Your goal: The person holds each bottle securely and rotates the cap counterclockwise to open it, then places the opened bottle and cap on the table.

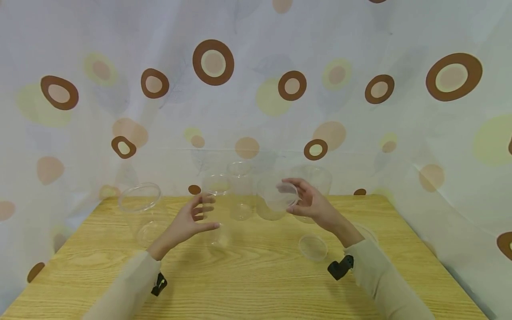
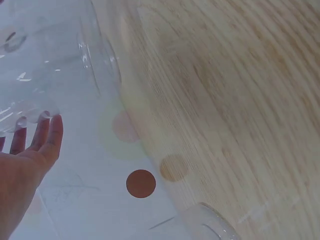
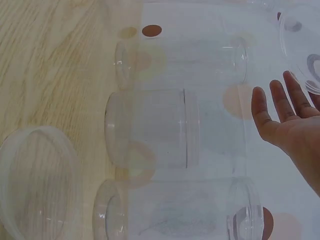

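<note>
My left hand (image 1: 188, 224) curves round a clear plastic jar (image 1: 218, 211), thumb on the near side. In the left wrist view the fingertips touch the wall of that jar (image 2: 50, 65); the thumb is out of that view. My right hand (image 1: 316, 206) pinches a clear round lid (image 1: 285, 198) between thumb and fingers, raised above the table. The same lid (image 3: 300, 40) shows at the upper right of the right wrist view. Right of the gripped jar are a taller clear jar (image 1: 241, 191) and a shorter wide one (image 1: 267, 209).
A wide clear jar (image 1: 140, 209) stands left of my left hand, and another jar (image 1: 323, 180) is partly behind my right hand. One round lid (image 1: 313, 247) lies on the wooden table (image 1: 248, 284); a second (image 1: 368, 232) is partly hidden by my right wrist. A patterned curtain (image 1: 248, 111) encloses the table.
</note>
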`<state>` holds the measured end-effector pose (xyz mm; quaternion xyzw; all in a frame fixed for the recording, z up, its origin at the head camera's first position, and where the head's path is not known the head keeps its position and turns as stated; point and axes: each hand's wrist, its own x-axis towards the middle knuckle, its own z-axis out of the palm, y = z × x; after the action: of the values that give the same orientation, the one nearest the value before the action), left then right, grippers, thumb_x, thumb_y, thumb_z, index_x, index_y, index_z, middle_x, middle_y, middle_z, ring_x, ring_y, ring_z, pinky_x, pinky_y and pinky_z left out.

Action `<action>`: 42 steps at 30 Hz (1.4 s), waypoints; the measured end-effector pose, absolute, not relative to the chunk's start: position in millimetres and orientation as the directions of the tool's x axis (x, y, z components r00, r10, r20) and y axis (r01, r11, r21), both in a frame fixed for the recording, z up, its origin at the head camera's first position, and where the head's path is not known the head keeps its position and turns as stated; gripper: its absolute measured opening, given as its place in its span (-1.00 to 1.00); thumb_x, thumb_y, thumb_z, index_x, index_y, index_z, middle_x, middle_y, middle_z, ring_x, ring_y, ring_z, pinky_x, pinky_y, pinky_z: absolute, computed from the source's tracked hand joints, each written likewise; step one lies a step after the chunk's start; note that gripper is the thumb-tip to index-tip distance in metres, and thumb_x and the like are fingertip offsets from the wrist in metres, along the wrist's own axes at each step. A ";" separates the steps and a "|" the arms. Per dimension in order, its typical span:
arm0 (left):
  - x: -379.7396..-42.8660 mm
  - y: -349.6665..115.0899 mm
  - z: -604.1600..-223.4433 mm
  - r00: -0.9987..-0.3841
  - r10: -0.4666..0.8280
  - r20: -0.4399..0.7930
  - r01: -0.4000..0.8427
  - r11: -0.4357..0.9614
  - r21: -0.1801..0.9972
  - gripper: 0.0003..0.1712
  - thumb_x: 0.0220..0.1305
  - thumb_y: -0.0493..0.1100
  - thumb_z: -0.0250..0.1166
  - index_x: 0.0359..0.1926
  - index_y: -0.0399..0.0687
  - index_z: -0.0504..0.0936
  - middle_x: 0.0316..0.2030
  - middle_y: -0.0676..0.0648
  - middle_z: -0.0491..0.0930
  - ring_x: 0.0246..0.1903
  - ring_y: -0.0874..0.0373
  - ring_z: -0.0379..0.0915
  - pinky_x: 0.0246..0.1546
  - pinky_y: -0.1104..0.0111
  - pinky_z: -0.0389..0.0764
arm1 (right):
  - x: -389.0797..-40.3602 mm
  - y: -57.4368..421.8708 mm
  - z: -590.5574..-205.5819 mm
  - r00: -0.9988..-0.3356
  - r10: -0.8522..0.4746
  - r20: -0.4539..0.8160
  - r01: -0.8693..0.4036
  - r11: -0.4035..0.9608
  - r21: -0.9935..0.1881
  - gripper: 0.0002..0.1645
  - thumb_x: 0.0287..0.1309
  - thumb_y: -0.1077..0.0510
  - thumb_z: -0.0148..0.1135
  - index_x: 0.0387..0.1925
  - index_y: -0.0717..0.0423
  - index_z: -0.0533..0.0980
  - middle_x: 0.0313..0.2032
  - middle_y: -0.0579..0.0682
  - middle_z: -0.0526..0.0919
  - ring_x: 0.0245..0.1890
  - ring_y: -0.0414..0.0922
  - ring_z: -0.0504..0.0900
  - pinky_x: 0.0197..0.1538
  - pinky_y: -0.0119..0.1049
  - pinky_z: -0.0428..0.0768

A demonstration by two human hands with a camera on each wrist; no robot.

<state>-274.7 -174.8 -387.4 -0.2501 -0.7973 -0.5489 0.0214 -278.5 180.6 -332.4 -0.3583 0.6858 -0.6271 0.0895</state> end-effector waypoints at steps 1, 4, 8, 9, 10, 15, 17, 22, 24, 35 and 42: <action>-275.9 -176.8 -386.8 -0.881 0.360 0.305 0.415 0.283 0.865 -0.16 -0.04 -0.15 0.43 0.24 0.17 0.20 0.17 -0.09 0.30 0.17 -0.18 0.29 0.12 -0.09 0.33 | -278.5 182.0 -334.1 -0.734 -0.604 0.310 -0.370 -0.027 -0.929 -0.21 0.08 0.28 0.23 0.29 0.21 0.07 0.26 0.05 0.22 0.00 -0.19 0.37 -0.18 -0.38 0.53; -278.8 -182.5 -386.2 -0.902 0.320 0.291 0.390 0.311 0.866 -0.11 -0.03 -0.13 0.43 0.29 0.17 0.14 0.18 -0.12 0.28 0.19 -0.19 0.26 0.14 -0.12 0.28 | -278.6 185.2 -339.9 -0.743 -0.614 0.265 -0.358 0.029 -0.933 -0.21 0.09 0.25 0.23 0.30 0.17 0.08 0.29 0.09 0.16 -0.05 -0.15 0.44 -0.15 -0.28 0.55; -284.9 -188.8 -388.3 -0.920 0.278 0.276 0.361 0.325 0.874 -0.08 -0.01 -0.12 0.41 0.33 0.10 0.09 0.22 -0.17 0.23 0.22 -0.22 0.19 0.16 -0.15 0.23 | -279.2 187.9 -348.5 -0.746 -0.628 0.221 -0.367 0.112 -0.923 -0.24 0.10 0.22 0.23 0.30 0.03 0.13 0.31 0.13 0.09 -0.05 0.00 0.49 -0.10 -0.13 0.56; -286.8 -190.0 -388.8 -0.923 0.266 0.276 0.356 0.325 0.876 -0.07 0.00 -0.12 0.41 0.33 0.09 0.09 0.22 -0.19 0.22 0.23 -0.23 0.18 0.16 -0.15 0.22 | -279.6 188.3 -350.8 -0.744 -0.630 0.221 -0.385 0.135 -0.913 -0.25 0.10 0.21 0.23 0.30 0.01 0.15 0.31 0.13 0.10 -0.04 0.04 0.48 -0.08 -0.08 0.55; -288.5 -191.2 -389.2 -0.925 0.256 0.279 0.354 0.321 0.878 -0.07 0.00 -0.12 0.41 0.33 0.07 0.08 0.23 -0.22 0.20 0.23 -0.24 0.17 0.16 -0.16 0.22 | -280.0 188.5 -353.1 -0.745 -0.630 0.221 -0.401 0.157 -0.903 -0.25 0.10 0.21 0.24 0.29 0.00 0.16 0.29 0.14 0.13 -0.02 0.06 0.46 -0.05 -0.06 0.53; -293.8 -195.0 -388.1 -0.938 0.201 0.281 0.334 0.320 0.887 -0.09 -0.01 -0.11 0.42 0.31 0.02 0.11 0.23 -0.22 0.20 0.22 -0.25 0.16 0.15 -0.14 0.23 | -282.2 189.4 -363.9 -0.748 -0.625 0.224 -0.476 0.269 -0.837 -0.19 0.04 0.15 0.31 0.29 0.05 0.16 0.19 0.11 0.29 0.15 0.11 0.31 0.09 0.12 0.37; -295.9 -196.0 -388.4 -0.943 0.184 0.278 0.326 0.325 0.888 -0.09 -0.01 -0.10 0.42 0.31 -0.01 0.11 0.22 -0.21 0.20 0.22 -0.26 0.15 0.15 -0.14 0.24 | -283.1 189.8 -368.3 -0.758 -0.616 0.215 -0.486 0.313 -0.816 -0.16 0.00 0.11 0.34 0.28 0.05 0.15 0.17 0.08 0.32 0.18 0.07 0.29 0.09 0.11 0.38; -301.9 -197.0 -391.4 -0.953 0.146 0.264 0.299 0.335 0.894 -0.06 0.00 -0.09 0.41 0.33 -0.04 0.07 0.23 -0.26 0.17 0.23 -0.28 0.13 0.15 -0.13 0.26 | -284.5 189.2 -378.3 -0.771 -0.609 0.186 -0.490 0.380 -0.785 -0.18 -0.04 0.06 0.37 0.23 -0.01 0.18 0.14 0.03 0.34 0.14 0.02 0.31 0.06 0.03 0.40; -304.1 -197.3 -393.0 -0.958 0.130 0.257 0.286 0.338 0.896 -0.04 0.00 -0.09 0.41 0.35 -0.02 0.05 0.24 -0.28 0.15 0.23 -0.27 0.13 0.15 -0.12 0.27 | -284.3 188.0 -381.7 -0.768 -0.617 0.174 -0.497 0.403 -0.768 -0.20 -0.03 0.03 0.37 0.22 0.02 0.20 0.13 0.02 0.35 0.14 0.03 0.32 0.05 0.05 0.40; -311.4 -196.6 -401.2 -0.969 0.119 0.215 0.244 0.339 0.909 -0.02 0.01 -0.13 0.40 0.36 -0.04 0.01 0.27 -0.27 0.12 0.23 -0.32 0.10 0.02 -0.03 0.45 | -282.0 182.9 -396.8 -0.727 -0.680 0.096 -0.561 0.507 -0.654 -0.23 -0.03 -0.11 0.33 0.20 -0.03 0.27 0.07 -0.04 0.38 0.14 0.05 0.30 0.07 0.14 0.34; -314.2 -195.3 -403.8 -0.970 0.131 0.204 0.238 0.355 0.904 -0.05 0.02 -0.12 0.40 0.34 -0.07 0.04 0.27 -0.26 0.12 0.23 -0.32 0.11 -0.01 0.00 0.49 | -281.1 179.9 -402.7 -0.705 -0.707 0.049 -0.575 0.530 -0.623 -0.22 -0.05 -0.12 0.34 0.19 0.01 0.29 0.00 0.06 0.35 0.04 0.05 0.27 0.06 0.10 0.26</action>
<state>-314.2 -195.3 -403.8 -0.1120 -0.8218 -0.5566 0.0480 -281.1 179.9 -402.7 -0.3692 0.8683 -0.3139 0.1054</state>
